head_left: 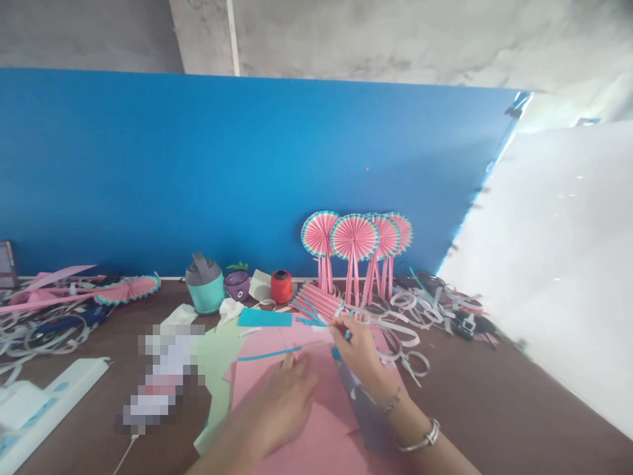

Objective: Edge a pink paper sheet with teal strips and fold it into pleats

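A pink paper sheet (pixel 326 409) lies in front of me, with a narrow blue paper strip (pixel 270 354) along its far edge. My left hand (pixel 284 399) rests on the sheet, fingers stretched out, the tips just below the strip's right end. Over the sheet's far right corner, my right hand (pixel 359 353) is closed in a pinch. A thin white strip (pixel 320 328) shows at its fingertips; its far end is hard to make out. Loose blue strips (pixel 310 315) and a pleated pink paper piece (pixel 319 300) lie just beyond that hand.
Several pink pleated fans (pixel 354 237) lean against the blue partition (pixel 222 165). A teal cup (pixel 205 290), purple pot (pixel 237 285), red thread spool (pixel 281 287) and blue paper piece (pixel 265 318) stand or lie ahead. Curled white strips (pixel 415 310) spread right; a power strip (pixel 54 409) is left.
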{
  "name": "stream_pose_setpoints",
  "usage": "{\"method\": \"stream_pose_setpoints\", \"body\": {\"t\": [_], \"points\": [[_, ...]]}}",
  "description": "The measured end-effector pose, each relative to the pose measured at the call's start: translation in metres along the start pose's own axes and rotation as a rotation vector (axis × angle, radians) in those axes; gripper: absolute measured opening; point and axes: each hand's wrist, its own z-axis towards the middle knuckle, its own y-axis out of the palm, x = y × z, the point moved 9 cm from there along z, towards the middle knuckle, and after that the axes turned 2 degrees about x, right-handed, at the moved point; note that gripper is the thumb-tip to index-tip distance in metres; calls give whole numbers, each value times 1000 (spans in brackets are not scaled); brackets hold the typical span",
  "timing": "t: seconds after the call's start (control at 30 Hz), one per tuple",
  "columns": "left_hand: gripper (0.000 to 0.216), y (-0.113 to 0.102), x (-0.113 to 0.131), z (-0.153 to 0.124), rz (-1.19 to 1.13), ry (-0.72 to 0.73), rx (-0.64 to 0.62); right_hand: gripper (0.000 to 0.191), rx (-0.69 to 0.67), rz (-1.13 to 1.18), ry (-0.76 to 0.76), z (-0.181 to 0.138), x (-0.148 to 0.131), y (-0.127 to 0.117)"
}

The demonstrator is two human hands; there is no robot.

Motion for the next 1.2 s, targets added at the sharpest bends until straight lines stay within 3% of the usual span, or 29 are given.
{"method": "stream_pose_setpoints", "body": {"t": [0.13,0.3,0.63,1.2], "points": [[44,5,-4,-1,-72,-30,-42,17,-183,154,202,-5,22,25],[43,5,-6,-1,-117,-42,-60,15,-256,178,320,-9,36,40],[39,-5,-11,-7,-264,-222,-137,12,-297,147,313,-7,39,46],[40,-4,-12,-7,-275,-215,-137,15,-297,20,317,-5,38,45]]}}
